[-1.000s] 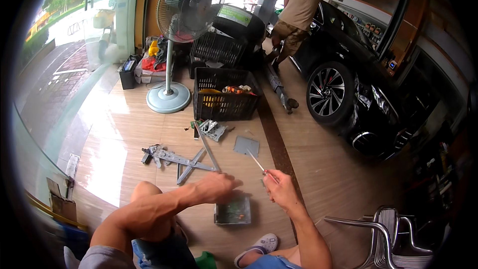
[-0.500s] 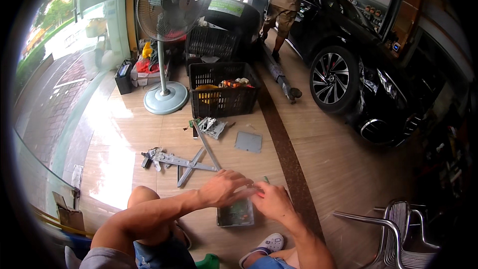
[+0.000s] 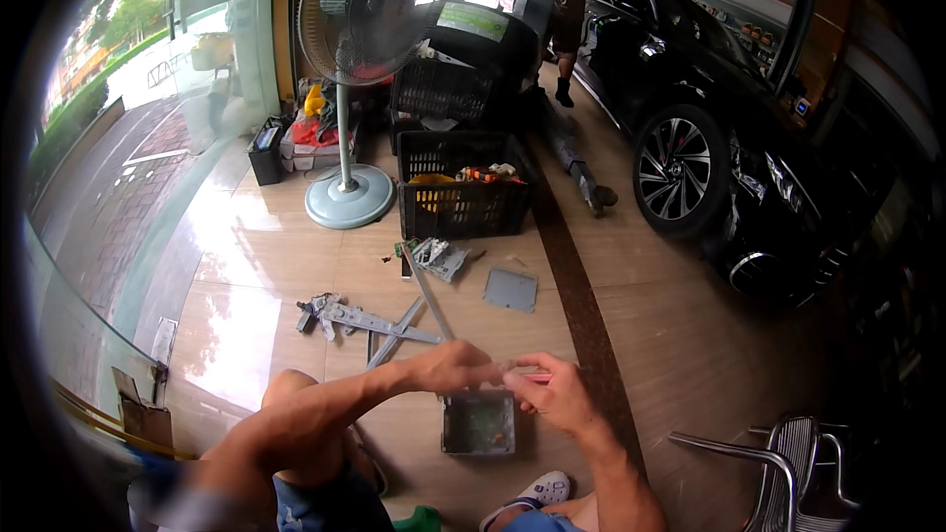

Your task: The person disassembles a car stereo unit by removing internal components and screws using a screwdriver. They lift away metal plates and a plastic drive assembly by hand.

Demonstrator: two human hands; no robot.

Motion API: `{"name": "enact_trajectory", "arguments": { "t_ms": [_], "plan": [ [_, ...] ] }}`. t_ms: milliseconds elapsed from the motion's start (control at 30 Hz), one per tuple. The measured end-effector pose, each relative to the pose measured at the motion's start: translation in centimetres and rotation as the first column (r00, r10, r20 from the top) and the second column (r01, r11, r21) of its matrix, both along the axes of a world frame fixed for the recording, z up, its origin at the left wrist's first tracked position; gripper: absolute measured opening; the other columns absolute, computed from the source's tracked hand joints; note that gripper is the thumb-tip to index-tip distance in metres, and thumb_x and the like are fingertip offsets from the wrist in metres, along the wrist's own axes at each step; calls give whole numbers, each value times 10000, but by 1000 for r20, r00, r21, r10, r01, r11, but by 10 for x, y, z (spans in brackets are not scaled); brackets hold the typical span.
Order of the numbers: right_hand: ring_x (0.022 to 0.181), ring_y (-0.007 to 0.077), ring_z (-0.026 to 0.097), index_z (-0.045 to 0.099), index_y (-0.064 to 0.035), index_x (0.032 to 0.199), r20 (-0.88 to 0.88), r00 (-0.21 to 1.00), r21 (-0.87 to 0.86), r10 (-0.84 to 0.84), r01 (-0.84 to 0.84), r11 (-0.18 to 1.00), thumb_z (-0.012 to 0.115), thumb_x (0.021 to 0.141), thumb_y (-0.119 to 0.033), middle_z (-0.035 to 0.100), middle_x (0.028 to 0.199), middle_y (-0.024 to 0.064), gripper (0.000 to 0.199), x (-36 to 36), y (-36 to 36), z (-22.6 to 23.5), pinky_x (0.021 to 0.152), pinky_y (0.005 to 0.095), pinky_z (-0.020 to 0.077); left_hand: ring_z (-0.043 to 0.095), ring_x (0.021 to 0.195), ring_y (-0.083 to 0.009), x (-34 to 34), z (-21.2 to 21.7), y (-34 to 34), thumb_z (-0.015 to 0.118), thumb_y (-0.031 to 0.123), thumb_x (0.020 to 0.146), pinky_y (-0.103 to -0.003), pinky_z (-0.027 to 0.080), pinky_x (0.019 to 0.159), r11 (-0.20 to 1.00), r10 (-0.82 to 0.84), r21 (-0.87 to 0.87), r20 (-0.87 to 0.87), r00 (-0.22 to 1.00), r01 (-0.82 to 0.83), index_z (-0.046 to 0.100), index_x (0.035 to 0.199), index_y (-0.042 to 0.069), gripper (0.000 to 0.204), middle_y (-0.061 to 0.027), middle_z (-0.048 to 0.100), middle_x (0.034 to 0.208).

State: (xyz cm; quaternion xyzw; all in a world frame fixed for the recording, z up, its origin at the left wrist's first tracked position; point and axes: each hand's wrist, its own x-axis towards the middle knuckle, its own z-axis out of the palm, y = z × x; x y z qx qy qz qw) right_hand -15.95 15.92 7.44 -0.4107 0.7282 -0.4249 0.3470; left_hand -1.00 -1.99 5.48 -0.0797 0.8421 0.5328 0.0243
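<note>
Metal bars [image 3: 379, 324], grey and crossed, lie on the floor at my left. My left hand [image 3: 458, 367] is partly curled and blurry, so I cannot tell if it holds anything. Below it sits a small grey open box [image 3: 477, 450] with little bits inside. My right hand [image 3: 552, 392] is pinched almost closed around a thin pink stick [image 3: 537, 375] near the box's far right corner. I should hold both hands steady, pinch softly, and work over the box, so anything dropped lands inside.

Beyond the box [image 3: 479, 450] lies the panel [image 3: 510, 290], the crate [image 3: 469, 221] behind it.
</note>
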Motion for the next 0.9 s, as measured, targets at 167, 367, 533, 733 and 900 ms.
{"name": "enact_trajectory", "arguments": {
  "t_ms": [167, 367, 533, 733, 900],
  "plan": [
    [648, 143, 680, 658, 19, 1177, 131, 989, -8, -69, 70, 997, 757, 899, -330, 725, 844, 138, 457, 1, -1, 6, 592, 273, 546, 639, 735, -211, 6, 11, 2, 462, 613, 1016, -362, 497, 678, 994, 87, 54, 76, 993, -91, 749, 976, -8, 686, -128, 673, 754],
    [620, 127, 632, 644, 27, 1156, 238, 965, -58, -112, 129, 990, 725, 930, -316, 704, 836, 108, 420, 9, 1, 14, 566, 267, 528, 631, 819, -186, 14, 18, 5, 497, 576, 1018, -359, 501, 711, 992, 88, 88, -1, 996, -88, 716, 1198, 48, 599, -110, 684, 844],
    [619, 107, 618, 636, 10, 1134, 302, 941, -105, -149, 189, 976, 699, 955, -339, 700, 859, 102, 397, 16, 3, 21, 569, 241, 524, 647, 922, -182, 22, 23, 9, 574, 485, 1014, -339, 516, 802, 981, 92, 172, -18, 996, -88, 674, 1283, 72, 503, -115, 709, 950],
    [620, 97, 611, 635, 6, 1132, 285, 941, -118, -181, 221, 968, 687, 966, -346, 694, 848, 85, 393, 17, 8, 24, 565, 239, 523, 650, 987, -170, 18, 15, 13, 678, 408, 972, -337, 513, 864, 978, 164, 147, -122, 979, -146, 682, 1269, 80, 443, -117, 725, 1017],
    [618, 94, 604, 635, 4, 1134, 280, 942, -123, -185, 226, 966, 678, 975, -339, 691, 845, 81, 380, 18, 12, 28, 565, 237, 517, 654, 982, -160, 15, 19, 14, 722, 394, 943, -328, 512, 871, 976, 139, 179, -62, 988, -126, 692, 1233, 46, 454, -109, 730, 1021]
  ]
}}
